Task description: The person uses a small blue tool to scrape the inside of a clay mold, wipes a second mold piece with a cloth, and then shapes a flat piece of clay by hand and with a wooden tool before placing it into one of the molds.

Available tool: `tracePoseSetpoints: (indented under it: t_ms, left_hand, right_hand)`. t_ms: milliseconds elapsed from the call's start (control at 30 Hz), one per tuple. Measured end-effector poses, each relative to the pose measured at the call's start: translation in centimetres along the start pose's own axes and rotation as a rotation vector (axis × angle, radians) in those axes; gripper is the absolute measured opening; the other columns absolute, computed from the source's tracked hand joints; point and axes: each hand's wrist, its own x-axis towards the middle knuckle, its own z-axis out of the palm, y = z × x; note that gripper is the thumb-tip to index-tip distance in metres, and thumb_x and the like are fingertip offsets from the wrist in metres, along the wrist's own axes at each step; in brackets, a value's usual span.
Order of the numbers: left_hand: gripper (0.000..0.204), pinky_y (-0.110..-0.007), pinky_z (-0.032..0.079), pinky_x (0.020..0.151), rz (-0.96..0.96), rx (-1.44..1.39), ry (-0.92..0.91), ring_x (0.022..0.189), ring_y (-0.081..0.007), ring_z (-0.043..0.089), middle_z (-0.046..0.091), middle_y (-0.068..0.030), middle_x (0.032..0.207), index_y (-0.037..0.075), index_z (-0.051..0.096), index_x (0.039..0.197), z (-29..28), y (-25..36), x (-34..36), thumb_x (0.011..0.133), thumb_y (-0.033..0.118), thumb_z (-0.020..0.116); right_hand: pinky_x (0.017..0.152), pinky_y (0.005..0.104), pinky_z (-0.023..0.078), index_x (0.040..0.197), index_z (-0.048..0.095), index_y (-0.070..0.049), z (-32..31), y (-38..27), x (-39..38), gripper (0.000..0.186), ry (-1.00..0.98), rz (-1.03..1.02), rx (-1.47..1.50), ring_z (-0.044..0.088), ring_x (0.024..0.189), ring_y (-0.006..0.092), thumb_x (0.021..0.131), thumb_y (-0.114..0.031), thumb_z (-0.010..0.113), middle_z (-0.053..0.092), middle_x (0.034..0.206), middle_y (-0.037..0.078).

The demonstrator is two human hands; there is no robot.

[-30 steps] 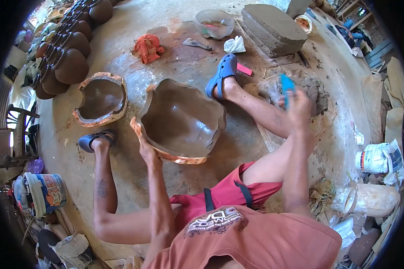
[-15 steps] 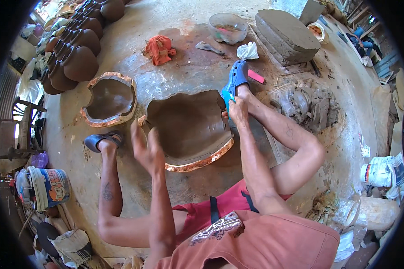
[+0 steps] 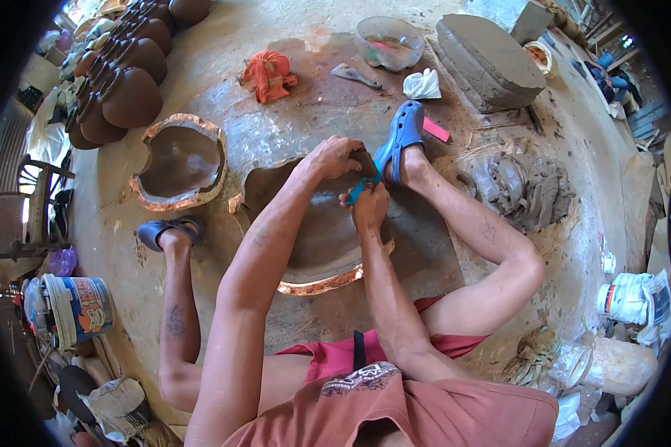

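Note:
A large half-round mold with an orange, crusted edge lies in front of me, lined with wet brown clay. My left hand reaches over it to the far rim, its fingers curled on the clay edge near the right corner. Below that corner my right hand grips a flat teal tool that looks like a scraper. Its upper end is close to the clay rim and my blue clog. The exact contact of the tool with the clay cannot be made out.
A smaller clay-lined mold lies left. Beyond are an orange cloth bundle, a brush-like tool, a water bowl and a white bag. Right stand a clay block and clay scraps. Round pots line the far left.
My left hand has swung from the mold's left side across to its far right rim. My right hand with the teal tool has shifted left and nearer, over the clay.

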Motion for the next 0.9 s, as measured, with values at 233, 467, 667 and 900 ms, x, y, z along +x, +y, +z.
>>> tracePoseSetpoints:
  t_ms: [233,467,667,900]
  left_hand:
    - [0.046,-0.045,0.055,0.091,0.073,-0.105,0.073,0.103,-0.0363,0.072,0.075,-0.0211,0.109,0.002,0.071,0.120,-0.8,-0.9,-0.4,0.080,0.021,0.082]
    - [0.041,-0.027,0.053,0.082,0.069,-0.582,0.321,0.092,-0.0099,0.065,0.075,-0.0017,0.105,0.000,0.070,0.124,-5.0,-0.7,-2.9,0.090,0.019,0.081]
    - [0.030,-0.026,0.057,0.084,0.093,-1.114,0.500,0.092,-0.0106,0.071,0.076,-0.0027,0.107,0.004,0.071,0.125,-10.6,-0.3,-7.6,0.096,0.011,0.073]
    - [0.028,-0.029,0.060,0.085,0.219,-1.304,0.671,0.095,-0.0148,0.072,0.075,-0.0087,0.107,0.000,0.067,0.124,-15.6,1.0,-13.9,0.097,0.005,0.071]
  right_hand:
    - [0.045,0.0363,0.057,0.102,0.058,0.006,5.1,0.2,-3.5,0.024,-0.202,-0.020,-0.179,0.071,0.054,0.0243,0.106,-0.014,0.046,0.068,0.075,0.015]
    - [0.044,0.0355,0.057,0.104,0.058,0.006,9.5,-0.2,-6.6,0.024,-0.567,0.001,-0.341,0.071,0.053,0.0245,0.108,-0.014,0.046,0.068,0.075,0.016]
    - [0.047,0.0375,0.057,0.102,0.059,0.006,10.1,0.9,-8.2,0.023,-0.760,0.067,-0.374,0.071,0.055,0.0244,0.108,-0.014,0.048,0.068,0.074,0.015]
    - [0.050,0.0365,0.058,0.105,0.059,0.005,11.3,2.0,-12.3,0.025,-0.919,0.050,-0.427,0.074,0.062,0.0232,0.108,-0.018,0.049,0.069,0.080,0.015]
